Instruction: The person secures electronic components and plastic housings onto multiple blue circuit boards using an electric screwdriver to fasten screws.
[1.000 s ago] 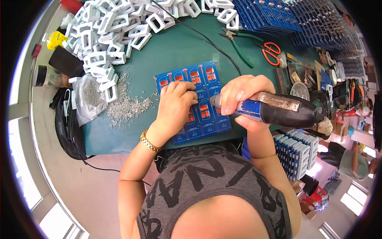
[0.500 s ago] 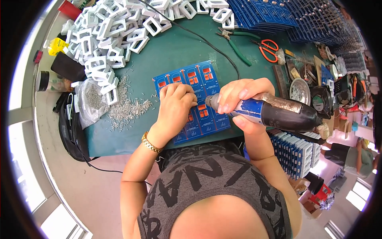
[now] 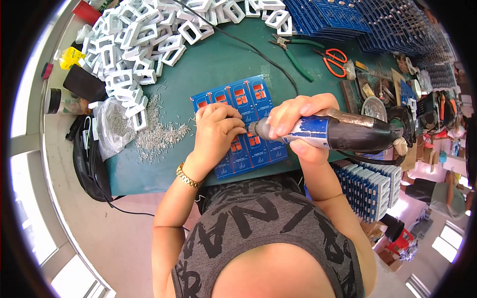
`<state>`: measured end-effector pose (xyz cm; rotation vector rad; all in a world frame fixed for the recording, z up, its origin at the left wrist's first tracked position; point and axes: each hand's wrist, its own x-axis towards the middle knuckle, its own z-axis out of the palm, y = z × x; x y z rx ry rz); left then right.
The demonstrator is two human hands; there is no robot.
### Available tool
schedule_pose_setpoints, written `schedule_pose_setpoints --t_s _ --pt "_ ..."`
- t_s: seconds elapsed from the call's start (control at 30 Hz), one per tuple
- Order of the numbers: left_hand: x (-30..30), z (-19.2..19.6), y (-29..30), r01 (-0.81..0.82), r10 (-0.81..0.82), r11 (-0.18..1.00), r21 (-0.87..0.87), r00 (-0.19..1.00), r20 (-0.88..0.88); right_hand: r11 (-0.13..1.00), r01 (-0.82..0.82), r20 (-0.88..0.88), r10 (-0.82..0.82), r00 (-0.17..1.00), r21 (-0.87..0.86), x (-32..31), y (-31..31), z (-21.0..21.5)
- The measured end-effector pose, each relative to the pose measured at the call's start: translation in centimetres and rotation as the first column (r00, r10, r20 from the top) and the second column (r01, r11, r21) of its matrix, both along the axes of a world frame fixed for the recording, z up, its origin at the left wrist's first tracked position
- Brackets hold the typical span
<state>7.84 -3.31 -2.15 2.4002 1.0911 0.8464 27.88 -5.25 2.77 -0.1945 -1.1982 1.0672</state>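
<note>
A blue circuit board panel with orange-red parts lies on the green bench, slightly turned. My right hand is wrapped round an electric screwdriver with a blue and black body, tilted so its nose points left over the panel's middle. My left hand rests on the left part of the panel, fingers bent and drawn together beside the driver's tip. Whatever those fingertips pinch is hidden. Left of the panel is a heap of small silvery screws, some close to my left hand.
White rectangular plastic frames pile up at the far left. A clear bag of screws sits beside the heap. Green-handled pliers and red-handled scissors lie behind the driver. Stacked blue boards fill the far right. A black cable crosses the bench.
The driver's nose has shifted left, up to my left fingertips, and its body sits more level. My left hand has moved slightly left.
</note>
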Motion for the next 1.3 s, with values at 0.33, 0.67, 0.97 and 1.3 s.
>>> schedule_pose_setpoints --t_s 0.33,0.67,0.97,1.3 --pt "-0.4 -0.4 0.0 -0.003 0.0 0.997 0.073 0.999 0.034 0.992 -0.017 0.369 0.063 0.927 -0.128 -1.3 -0.7 1.7" --pt "-0.6 0.1 -0.3 0.029 -0.03 0.999 0.016 0.996 0.079 0.998 0.057 0.211 -0.049 0.976 -0.034 -0.7 -1.8 1.8" --pt "-0.6 0.3 -0.1 0.039 -0.038 0.999 -0.012 0.996 0.078 0.993 0.037 0.134 -0.022 0.991 -0.112 -0.4 -1.9 1.2" --pt "-0.9 0.7 -0.2 0.079 -0.081 0.996 0.037 0.995 0.052 0.997 0.051 0.304 -0.066 0.95 0.056 -1.2 -0.8 1.1"
